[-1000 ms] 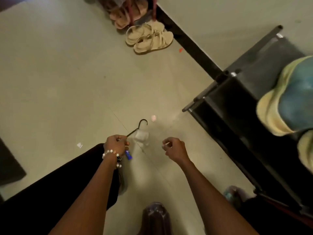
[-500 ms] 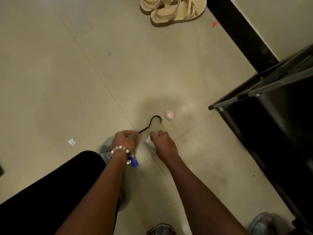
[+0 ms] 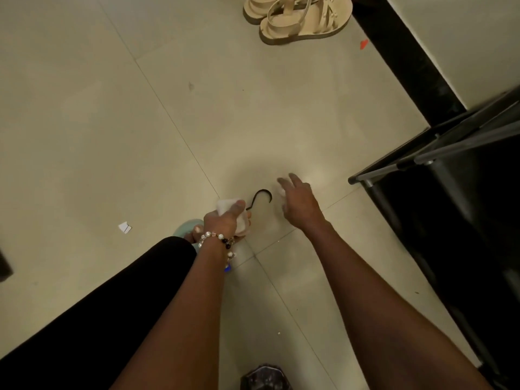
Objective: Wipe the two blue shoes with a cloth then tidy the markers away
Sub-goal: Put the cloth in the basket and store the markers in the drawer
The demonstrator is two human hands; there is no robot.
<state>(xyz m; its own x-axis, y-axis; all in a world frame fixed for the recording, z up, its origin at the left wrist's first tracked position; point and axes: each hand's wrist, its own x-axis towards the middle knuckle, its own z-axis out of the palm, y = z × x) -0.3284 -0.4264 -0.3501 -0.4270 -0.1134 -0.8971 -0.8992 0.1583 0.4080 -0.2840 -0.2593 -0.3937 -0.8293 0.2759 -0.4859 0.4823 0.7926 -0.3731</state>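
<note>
Two hands low over floor [image 3: 112,108]. Since half a second ago: cloth [image 3: 225,205] now gripped in left hand [image 3: 223,220], right hand [image 3: 298,201] off it, fingers spread, holding nothing, beyond hook [image 3: 263,194]. Blue shoes, markers out of view. Sandals [image 3: 298,21] far off.

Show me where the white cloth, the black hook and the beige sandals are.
white cloth [image 3: 226,205]: head view, upper corner above the left hand's thumb.
black hook [image 3: 264,191]: head view, top of its curve.
beige sandals [image 3: 305,23]: head view, nearer sandal's straps.
</note>
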